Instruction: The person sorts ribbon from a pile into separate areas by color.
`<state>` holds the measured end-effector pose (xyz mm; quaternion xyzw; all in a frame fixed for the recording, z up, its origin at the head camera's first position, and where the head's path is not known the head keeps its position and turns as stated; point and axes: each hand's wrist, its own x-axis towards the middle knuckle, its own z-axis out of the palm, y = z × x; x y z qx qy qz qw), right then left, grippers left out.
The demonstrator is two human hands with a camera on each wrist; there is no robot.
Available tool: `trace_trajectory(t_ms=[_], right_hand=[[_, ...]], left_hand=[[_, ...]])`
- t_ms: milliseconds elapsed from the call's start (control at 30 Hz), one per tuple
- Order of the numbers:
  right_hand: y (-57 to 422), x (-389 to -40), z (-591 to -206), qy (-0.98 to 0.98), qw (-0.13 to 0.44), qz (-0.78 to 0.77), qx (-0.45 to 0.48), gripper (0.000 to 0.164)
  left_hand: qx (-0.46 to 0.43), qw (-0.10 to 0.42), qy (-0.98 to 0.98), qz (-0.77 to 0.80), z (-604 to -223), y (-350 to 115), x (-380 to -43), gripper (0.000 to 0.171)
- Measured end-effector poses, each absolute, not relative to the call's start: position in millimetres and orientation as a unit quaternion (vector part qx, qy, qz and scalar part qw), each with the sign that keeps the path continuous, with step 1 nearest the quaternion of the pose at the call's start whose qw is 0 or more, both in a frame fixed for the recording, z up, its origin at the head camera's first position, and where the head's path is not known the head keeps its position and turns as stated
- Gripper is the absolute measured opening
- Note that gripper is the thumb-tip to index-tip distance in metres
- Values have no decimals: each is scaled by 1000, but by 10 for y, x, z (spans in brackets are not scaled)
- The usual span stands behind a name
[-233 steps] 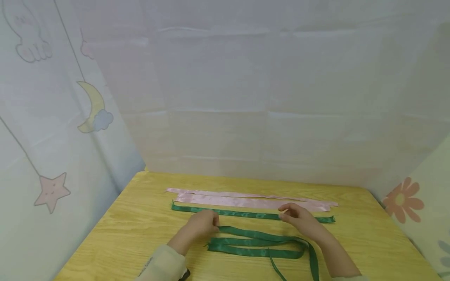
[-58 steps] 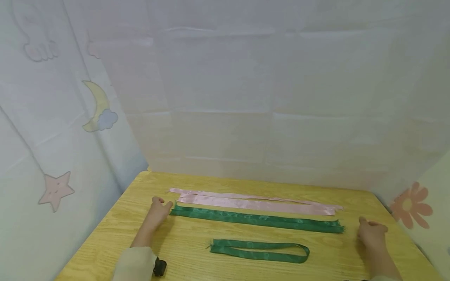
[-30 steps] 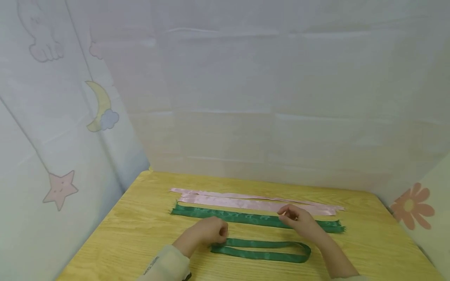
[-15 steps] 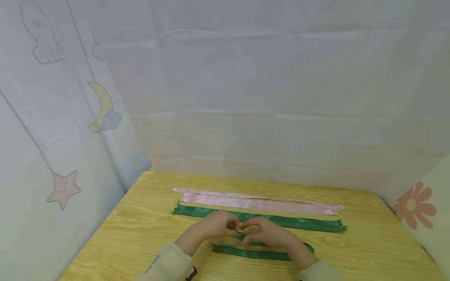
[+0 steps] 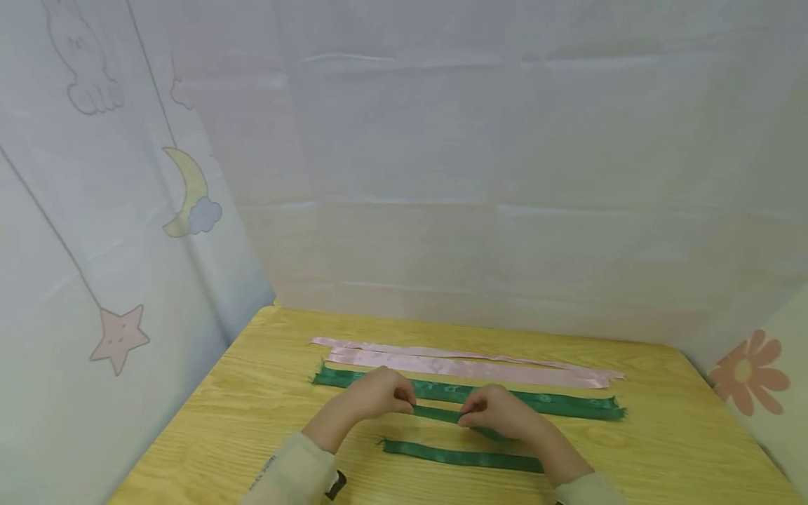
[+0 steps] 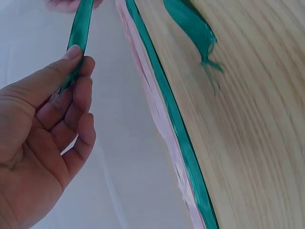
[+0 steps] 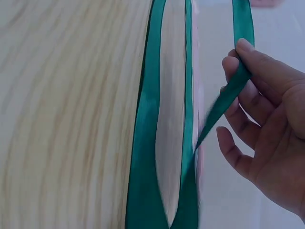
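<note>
My left hand (image 5: 381, 394) pinches the frayed end of a green satin ribbon (image 5: 437, 414) between thumb and forefinger. A short way along, my right hand (image 5: 501, 410) pinches the same ribbon, so a short span stretches between the hands above the table. In the right wrist view the held ribbon (image 7: 221, 105) slants down from the fingers to the part still lying on the wood. That lower length, with its own frayed end, lies nearest me; its right-hand fold is hidden behind my right forearm. Beyond the hands, green ribbons (image 5: 543, 401) lie flat side by side.
Pink ribbons (image 5: 467, 366) lie straight behind the green ones, toward the table's far edge. The wooden table (image 5: 208, 421) meets a pale fabric backdrop (image 5: 404, 175) at the back, with printed cloth on both sides. A black device (image 5: 337, 484) sits at my left cuff.
Earlier a second green ribbon was laid out beside the flat one. Both hands then came inward; the left lifted the looped ribbon's upper end, and the right took hold of it farther along.
</note>
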<state>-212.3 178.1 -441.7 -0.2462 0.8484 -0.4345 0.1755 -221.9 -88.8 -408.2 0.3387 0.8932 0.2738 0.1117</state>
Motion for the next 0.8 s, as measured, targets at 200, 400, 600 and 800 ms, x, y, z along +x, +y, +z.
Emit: trace_trajectory(t_ms=[200,400,600,800], right_hand=[[2125,-2112,-4452,856,156,-437,-229,21],[2367,-2086,-4460,858,146,-444,-213,22],[2600,-2026,-4478,877,135,-424,-181,24],[2848,-1962,-4494,876,142,-434,-156,25]], left_hand=[[322,103,896,288,-4079,-1059,-2261,3],[306,105,897,301,-4154,-1207,-2302,5],[280,109,899,317,-4238,-1383,-2314,5],[267,102,899,331,-4290,-1573,-2347,5]])
